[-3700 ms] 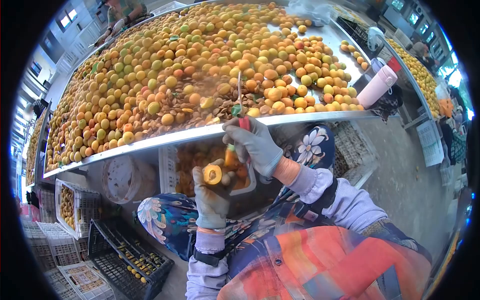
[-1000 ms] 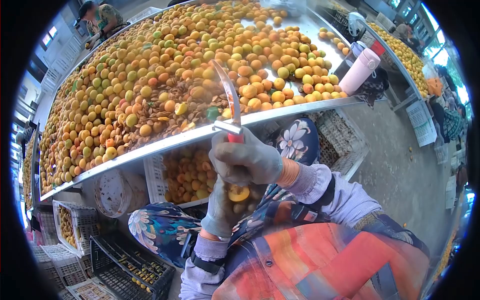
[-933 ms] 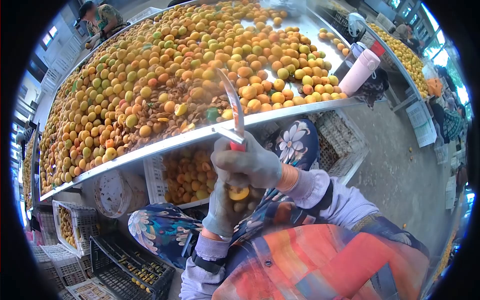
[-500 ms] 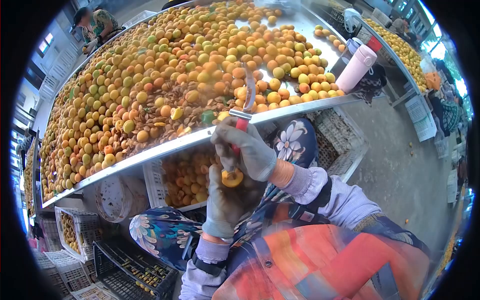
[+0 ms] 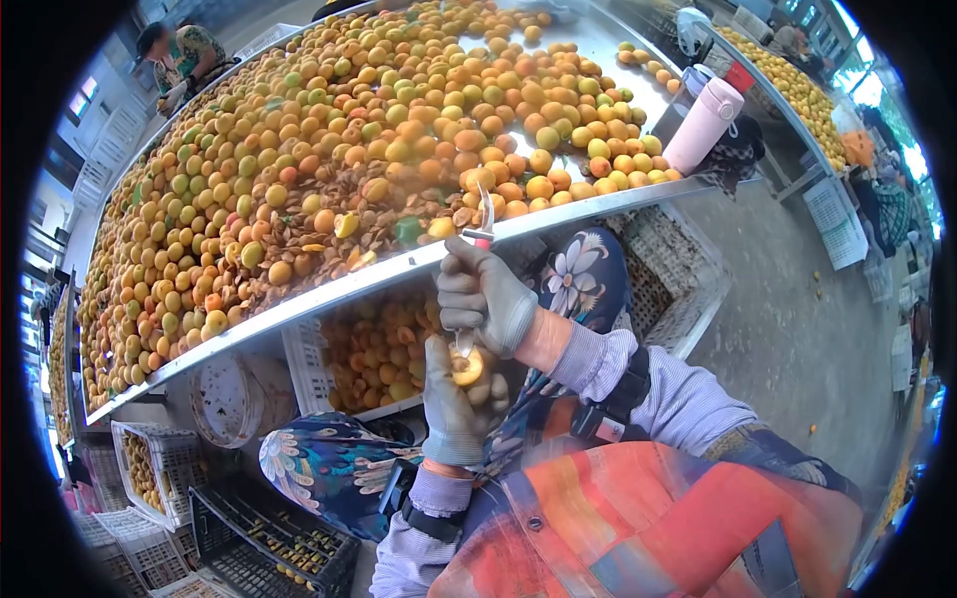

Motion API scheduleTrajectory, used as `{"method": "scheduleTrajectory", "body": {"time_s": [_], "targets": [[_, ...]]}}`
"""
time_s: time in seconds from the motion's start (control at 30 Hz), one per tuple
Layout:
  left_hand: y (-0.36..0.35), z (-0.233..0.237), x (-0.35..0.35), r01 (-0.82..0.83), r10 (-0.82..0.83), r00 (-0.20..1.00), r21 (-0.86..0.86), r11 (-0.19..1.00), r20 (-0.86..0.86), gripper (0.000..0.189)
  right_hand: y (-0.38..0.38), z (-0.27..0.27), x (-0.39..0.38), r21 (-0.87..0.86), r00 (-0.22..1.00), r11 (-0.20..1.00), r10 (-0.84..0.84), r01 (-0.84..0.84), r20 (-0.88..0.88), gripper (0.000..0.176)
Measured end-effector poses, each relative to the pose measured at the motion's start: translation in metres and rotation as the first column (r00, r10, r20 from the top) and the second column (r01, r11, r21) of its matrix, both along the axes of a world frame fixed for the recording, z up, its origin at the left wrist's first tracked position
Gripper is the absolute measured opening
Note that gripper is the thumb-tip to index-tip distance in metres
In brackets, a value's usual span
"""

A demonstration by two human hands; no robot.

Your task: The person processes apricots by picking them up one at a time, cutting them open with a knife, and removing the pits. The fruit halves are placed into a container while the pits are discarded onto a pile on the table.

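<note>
Gloved, my right hand (image 5: 486, 297) is closed round the red handle of a tool with a curved metal blade (image 5: 487, 207) pointing up. A narrow metal tip at the tool's lower end touches a cut apricot (image 5: 466, 367). My left hand (image 5: 454, 404), also gloved, holds that apricot, its orange flesh and hollow facing up. Both hands are close together above my lap, just in front of the table's metal edge (image 5: 399, 267). Beyond them lies a broad heap of whole apricots (image 5: 299, 130), with brown pits (image 5: 329, 204) among them.
Below the table edge is a crate of apricots (image 5: 374, 364), beside a white bucket (image 5: 234, 399). A pink bottle (image 5: 705, 127) stands at the table's right corner. A black crate (image 5: 269, 528) sits lower left. Another person (image 5: 184, 60) sits at the far left.
My right hand has turned, so the red handle is now mostly covered and the narrow tip shows at the apricot. My left hand has moved slightly right with the apricot.
</note>
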State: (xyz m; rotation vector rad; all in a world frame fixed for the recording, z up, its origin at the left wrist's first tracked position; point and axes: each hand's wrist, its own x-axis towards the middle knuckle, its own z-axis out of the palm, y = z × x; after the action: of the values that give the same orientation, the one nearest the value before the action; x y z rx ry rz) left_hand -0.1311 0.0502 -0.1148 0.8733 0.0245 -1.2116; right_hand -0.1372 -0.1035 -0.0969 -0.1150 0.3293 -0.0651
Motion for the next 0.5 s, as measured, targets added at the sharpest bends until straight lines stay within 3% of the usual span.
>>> {"method": "scheduleTrajectory", "body": {"time_s": [0.07,0.1,0.17,0.2,0.23,0.27,0.43,0.5], "targets": [[-0.001,-0.014,0.003,-0.039,0.041,0.97,0.013,0.999,-0.238,0.051,0.003,0.005,0.0,-0.136,0.998,0.99,-0.032,0.026,-0.046,0.03],[-0.001,-0.011,0.002,-0.034,0.037,0.97,0.017,0.999,-0.239,0.051,0.006,0.008,-0.002,-0.132,0.998,0.991,-0.038,0.031,-0.047,0.03],[-0.007,-0.004,0.005,-0.075,0.089,0.995,0.263,0.962,-0.04,0.051,0.01,0.021,-0.005,-0.437,0.979,0.898,-0.128,0.046,-0.16,0.023],[-0.009,-0.012,0.005,-0.071,0.084,0.996,0.261,0.963,-0.04,0.051,0.013,0.027,-0.005,-0.439,0.978,0.897,-0.132,0.05,-0.159,0.023],[-0.009,-0.026,0.004,-0.208,0.018,0.813,0.261,0.943,0.582,0.051,0.017,0.033,-0.004,-0.532,0.976,0.843,-0.175,0.082,-0.128,0.021],[-0.008,-0.035,0.002,-0.315,-0.084,0.287,0.177,0.932,0.954,0.051,0.021,0.035,-0.004,-0.615,0.972,0.78,-0.214,0.112,-0.094,0.019],[-0.005,-0.024,0.002,-0.269,-0.121,0.332,0.216,0.939,0.936,0.048,0.019,0.019,-0.006,-0.609,0.985,0.789,-0.152,0.075,-0.076,0.02],[-0.004,-0.019,0.0,-0.258,-0.131,0.346,0.228,0.939,0.929,0.047,0.018,0.014,-0.008,-0.652,0.987,0.753,-0.029,-0.082,-0.158,0.021]]}}
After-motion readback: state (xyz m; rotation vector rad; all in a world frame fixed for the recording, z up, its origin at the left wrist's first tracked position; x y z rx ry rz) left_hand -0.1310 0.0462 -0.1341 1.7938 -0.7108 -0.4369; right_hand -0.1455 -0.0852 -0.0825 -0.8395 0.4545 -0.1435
